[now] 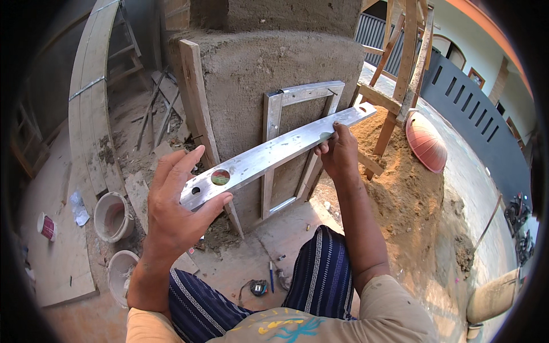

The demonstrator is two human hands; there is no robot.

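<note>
Head fisheye looks down, close above left hand [180, 197] and right hand [340, 153].

The left forearm [150, 280] rises steeply from the lower left of the frame to the left hand [174, 194], just left of the middle. Its fingers [184, 166] point up and to the right, spread well apart from the thumb [214, 207], which reaches rightward. The right forearm [361, 228] slants up and leftward from the lower right. The right hand [338, 150], right of centre, is closed in a pinch, thumb raised, fingers curled below it.
</note>
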